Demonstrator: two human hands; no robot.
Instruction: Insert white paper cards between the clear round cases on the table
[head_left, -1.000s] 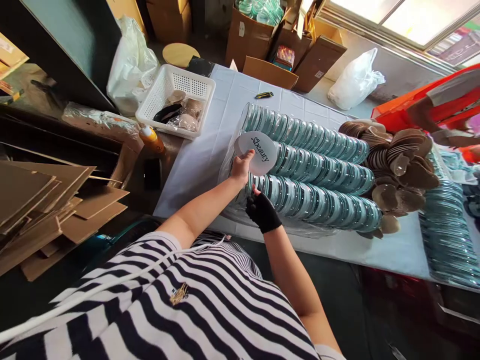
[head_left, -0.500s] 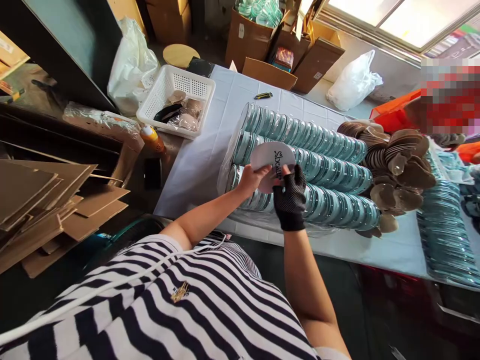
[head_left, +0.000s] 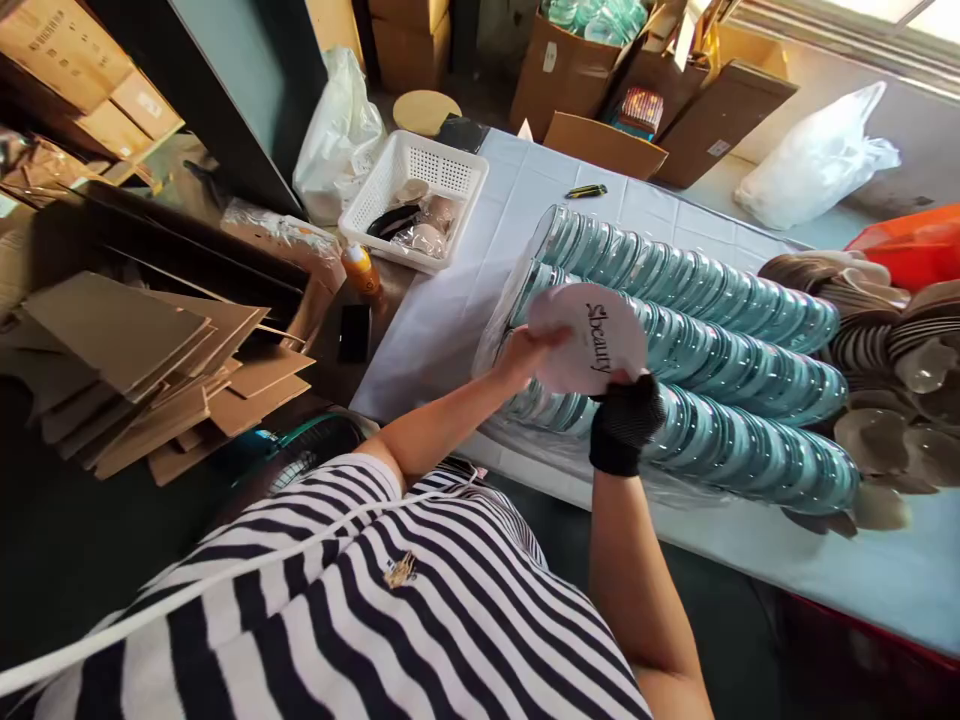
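Observation:
Between my two hands is a round pale pinkish disc (head_left: 596, 335) with dark "beauty" lettering facing up. A second rounded pale edge shows at its upper left; whether it is a separate piece I cannot tell. My left hand (head_left: 527, 355), bare, pinches the disc's left side with the thumb on top. My right hand (head_left: 628, 420), in a black glove with bare fingertips, grips the lower right edge. Beneath the hands lie three long rows of clear teal-tinted round cases (head_left: 750, 365), standing on edge and packed closely together. Part of the middle row is hidden by the disc.
A white plastic basket (head_left: 360, 205) with beige and black pieces stands at the table's (head_left: 431, 320) left end. A cutter knife (head_left: 586, 191) lies behind the rows. Brown cup-shaped pieces (head_left: 874, 430) are heaped right. Flattened cardboard (head_left: 127, 330) is stacked left.
The view has shifted right to left, bringing more shelving in at left. The disc is turned so its whole lettering shows, and my right hand has slid to its lower edge.

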